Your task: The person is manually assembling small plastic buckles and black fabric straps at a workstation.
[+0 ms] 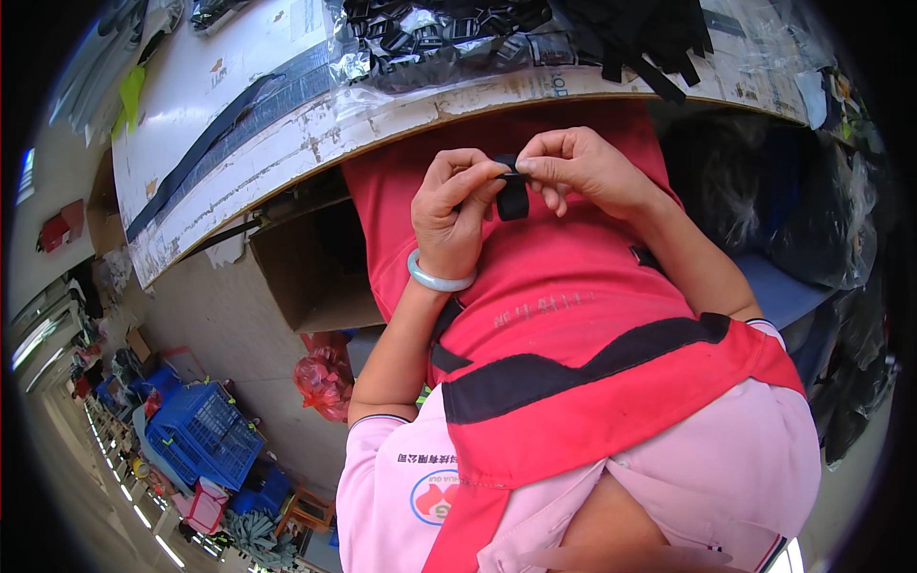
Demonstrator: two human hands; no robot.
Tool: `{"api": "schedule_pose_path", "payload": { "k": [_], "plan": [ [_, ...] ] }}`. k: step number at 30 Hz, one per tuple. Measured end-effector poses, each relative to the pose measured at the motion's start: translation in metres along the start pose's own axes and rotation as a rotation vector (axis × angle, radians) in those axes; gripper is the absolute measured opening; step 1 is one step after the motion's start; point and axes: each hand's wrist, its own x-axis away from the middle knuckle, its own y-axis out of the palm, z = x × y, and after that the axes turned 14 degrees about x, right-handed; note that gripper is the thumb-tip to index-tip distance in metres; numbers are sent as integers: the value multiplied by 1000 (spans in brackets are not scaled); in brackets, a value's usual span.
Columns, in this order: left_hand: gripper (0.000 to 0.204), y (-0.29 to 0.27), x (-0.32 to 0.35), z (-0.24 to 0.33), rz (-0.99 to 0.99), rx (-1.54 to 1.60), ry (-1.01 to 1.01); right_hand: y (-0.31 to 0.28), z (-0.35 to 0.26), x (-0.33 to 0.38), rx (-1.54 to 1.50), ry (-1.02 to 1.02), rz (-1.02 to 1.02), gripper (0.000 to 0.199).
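My left hand [453,212], with a pale bangle at its wrist, pinches a short black webbing strap [514,202] between thumb and fingers. From the other side my right hand [585,172] grips the same strap with thumb and forefinger. The fingertips almost meet at a small dark piece on the strap, perhaps a buckle; it is too covered to tell. Below the fingers a looped end of the strap hangs down. Both hands are in front of my red apron [564,267], just short of the table edge.
Across the worn white table [239,177] lie a clear bag of black plastic buckles [430,38], a pile of black straps [640,38] and one long dark strap [201,153]. Under it sits a cardboard box [310,267]. Blue crates [205,435] and a red plastic bag [323,377] stand left.
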Motion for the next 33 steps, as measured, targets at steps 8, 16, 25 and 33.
{"api": "schedule_pose_path", "payload": {
  "k": [8,16,25,33],
  "plan": [
    [20,3,4,17,-80,-1,-24,3,-2,-2,71,-224,265,16],
    [20,0,8,19,-93,55,-90,7,-1,0,28,-226,249,15],
    [20,-4,13,17,-156,52,-47,11,2,-4,-6,-225,245,14],
    [18,-22,23,61,-98,43,-368,31,17,-25,-3,-128,91,18]
  ]
}}
